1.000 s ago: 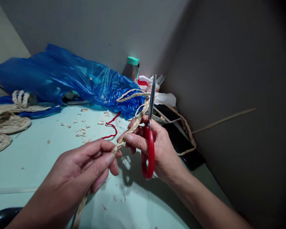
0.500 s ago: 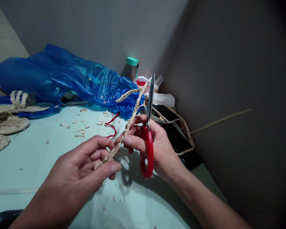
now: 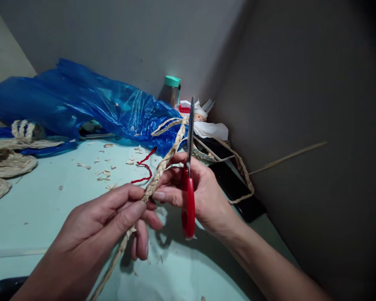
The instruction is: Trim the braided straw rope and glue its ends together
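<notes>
A pale plaited straw cord (image 3: 166, 160) runs up and away from me between my two hands. My left hand (image 3: 113, 221) pinches it between thumb and forefinger, and its lower end trails down toward the bottom edge. Close by, my right hand (image 3: 194, 188) touches the plait with thumb and fingertips. Red-handled scissors (image 3: 189, 200) sit in the same right hand, blades together and pointing up. At the top the cord meets a loop of thinner braid (image 3: 166, 125).
A crumpled blue plastic bag (image 3: 90, 100) lies at the back. Straw bundles (image 3: 9, 163) are at the left, with scattered clippings and a red yarn (image 3: 148, 165) nearby. A bottle (image 3: 171, 90) stands behind. A black phone (image 3: 238, 192) and a loose braid (image 3: 246, 175) lie at right.
My left hand's thumb and forefinger have closed on the plait higher up. The cord's lower end now hangs below that hand. The scissors have shifted slightly left.
</notes>
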`<act>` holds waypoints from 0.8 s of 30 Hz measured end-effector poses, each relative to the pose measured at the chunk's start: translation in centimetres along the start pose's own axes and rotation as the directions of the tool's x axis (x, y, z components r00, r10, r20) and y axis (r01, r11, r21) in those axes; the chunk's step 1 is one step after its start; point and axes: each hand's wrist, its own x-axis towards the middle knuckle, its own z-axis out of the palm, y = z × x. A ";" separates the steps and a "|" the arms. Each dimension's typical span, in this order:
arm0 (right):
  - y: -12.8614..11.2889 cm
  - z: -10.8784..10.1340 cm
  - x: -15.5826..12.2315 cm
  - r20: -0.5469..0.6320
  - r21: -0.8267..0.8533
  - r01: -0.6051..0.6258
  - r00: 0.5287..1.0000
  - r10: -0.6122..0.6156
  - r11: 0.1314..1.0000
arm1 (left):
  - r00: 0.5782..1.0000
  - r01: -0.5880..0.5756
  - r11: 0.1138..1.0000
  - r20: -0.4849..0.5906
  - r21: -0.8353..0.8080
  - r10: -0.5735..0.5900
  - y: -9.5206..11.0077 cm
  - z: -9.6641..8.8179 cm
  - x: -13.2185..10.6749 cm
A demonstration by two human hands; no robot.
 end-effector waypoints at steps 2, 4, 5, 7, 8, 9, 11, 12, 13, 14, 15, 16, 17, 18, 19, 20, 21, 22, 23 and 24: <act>-0.1 0.1 0.0 0.000 -0.001 -0.011 1.000 0.011 1.000 | 1.000 0.011 1.000 0.003 0.000 -0.011 0.0 0.0 0.0; -0.3 0.3 0.0 -0.007 -0.030 -0.016 1.000 0.015 0.999 | 1.000 0.013 1.000 -0.005 0.003 -0.013 -0.1 0.1 0.0; -0.4 0.4 0.0 -0.015 -0.048 -0.014 1.000 0.013 0.999 | 1.000 0.011 1.000 -0.006 0.008 -0.010 0.0 0.2 0.1; -0.5 0.5 0.0 -0.040 -0.071 -0.009 0.999 0.006 0.997 | 1.000 -0.001 1.000 0.012 0.031 0.000 0.0 0.3 0.1; -0.6 0.6 0.0 -0.053 -0.071 -0.011 0.999 0.007 0.997 | 1.000 -0.012 0.999 0.025 0.049 0.011 0.1 0.4 0.1; -0.6 0.7 0.0 -0.066 -0.062 -0.016 0.998 0.012 0.998 | 0.999 -0.027 0.997 0.039 0.069 0.024 0.2 0.4 0.1; -0.5 0.7 0.0 -0.084 -0.038 -0.031 0.996 0.027 0.999 | 0.997 -0.051 0.993 0.059 0.102 0.045 0.3 0.4 0.1; -0.4 0.6 0.0 -0.088 -0.026 -0.035 0.996 0.032 0.999 | 0.996 -0.060 0.992 0.067 0.110 0.053 0.4 0.4 0.1; -0.3 0.5 0.0 -0.087 -0.016 -0.034 0.996 0.033 0.999 | 0.996 -0.065 0.992 0.075 0.112 0.057 0.4 0.4 0.1; -0.2 0.4 0.0 -0.082 -0.006 -0.030 0.996 0.030 1.000 | 0.995 -0.067 0.992 0.083 0.106 0.058 0.4 0.4 0.1; -0.1 0.3 0.1 -0.075 0.002 -0.025 0.997 0.025 1.000 | 0.994 -0.065 0.993 0.089 0.093 0.057 0.4 0.4 0.1; 0.0 0.2 0.1 -0.065 0.008 -0.021 0.998 0.021 1.000 | 0.994 -0.060 0.995 0.092 0.080 0.053 0.3 0.4 0.1; 0.1 0.1 0.1 -0.059 0.013 -0.017 0.998 0.018 1.000 | 0.995 -0.052 0.996 0.089 0.068 0.046 0.3 0.4 0.1; 0.1 0.0 0.1 -0.058 0.014 -0.014 0.998 0.014 1.000 | 0.996 -0.045 0.997 0.080 0.062 0.040 0.2 0.3 0.1; 0.2 0.0 0.2 -0.064 0.012 -0.008 0.998 0.009 1.000 | 0.997 -0.038 0.998 0.070 0.059 0.033 0.1 0.3 0.1; 0.2 0.0 0.2 -0.075 0.010 -0.002 0.997 0.003 1.000 | 0.998 -0.031 0.998 0.061 0.061 0.027 0.1 0.3 0.2; 0.3 0.0 0.2 -0.086 0.007 0.005 0.996 -0.005 1.000 | 0.998 -0.025 0.998 0.054 0.065 0.022 0.0 0.3 0.2; 0.3 0.0 0.2 -0.096 0.006 0.014 0.995 -0.013 1.000 | 0.999 -0.023 0.997 0.047 0.069 0.020 -0.1 0.2 0.2; 0.3 0.0 0.2 -0.102 0.010 0.021 0.995 -0.020 1.000 | 0.999 -0.028 0.997 0.040 0.074 0.025 -0.1 0.2 0.2; 0.3 0.0 0.2 -0.107 0.015 0.033 0.994 -0.031 0.999 | 0.999 -0.036 0.996 0.033 0.078 0.033 -0.2 0.2 0.3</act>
